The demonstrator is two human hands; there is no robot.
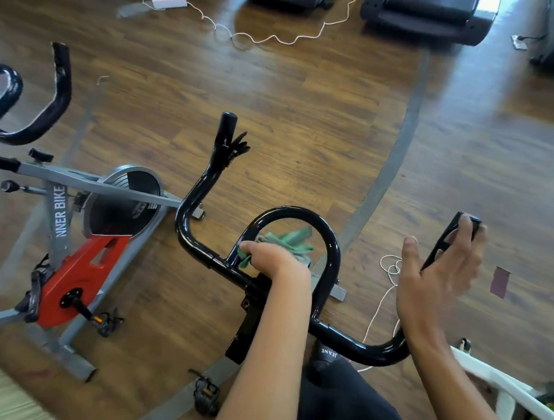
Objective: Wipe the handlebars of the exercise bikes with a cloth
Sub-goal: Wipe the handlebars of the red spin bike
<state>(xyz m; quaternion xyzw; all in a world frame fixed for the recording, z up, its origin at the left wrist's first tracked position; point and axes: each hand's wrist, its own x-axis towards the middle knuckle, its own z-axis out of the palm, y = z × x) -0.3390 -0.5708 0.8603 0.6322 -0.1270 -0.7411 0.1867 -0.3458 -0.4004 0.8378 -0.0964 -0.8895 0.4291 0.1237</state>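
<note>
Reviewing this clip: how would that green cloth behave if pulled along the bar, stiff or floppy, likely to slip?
Probably floppy: the green cloth bunches in loose folds where the left hand grips it. Likely light, since one hand holds the whole wad. It may slide easily on the handlebar, whose black tube looks glossy.

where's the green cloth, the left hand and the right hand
green cloth point(292, 241), head view, bunched folds past the knuckles
left hand point(274, 260), head view, back of the hand
right hand point(436, 278), head view, middle of the hand
</note>
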